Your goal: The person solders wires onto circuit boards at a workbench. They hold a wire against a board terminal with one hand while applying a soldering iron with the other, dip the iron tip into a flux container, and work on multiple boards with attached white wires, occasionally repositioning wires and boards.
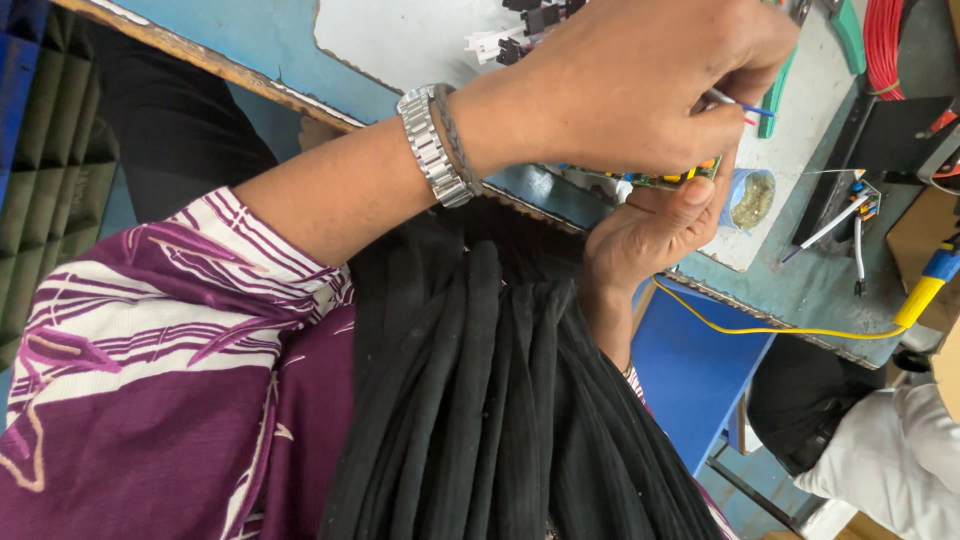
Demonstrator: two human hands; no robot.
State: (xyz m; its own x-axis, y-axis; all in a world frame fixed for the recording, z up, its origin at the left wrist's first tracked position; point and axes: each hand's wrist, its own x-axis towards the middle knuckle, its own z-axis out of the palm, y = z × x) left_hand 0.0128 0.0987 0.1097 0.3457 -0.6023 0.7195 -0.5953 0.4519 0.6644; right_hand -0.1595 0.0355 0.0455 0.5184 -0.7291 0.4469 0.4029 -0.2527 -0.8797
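My left hand, with a metal watch on its wrist, reaches across the bench edge and pinches thin blue, red and white wires between its fingertips. Just below it, my right hand comes out from under a black scarf. Its thumb presses on a small green circuit board with orange parts. The wire ends sit right above the board. Most of the board is hidden by my left hand.
The blue-grey bench carries a small round tub, green-handled pliers, a red wire coil, white connectors and a yellow-handled tool with a yellow lead. Another person in white sits at lower right.
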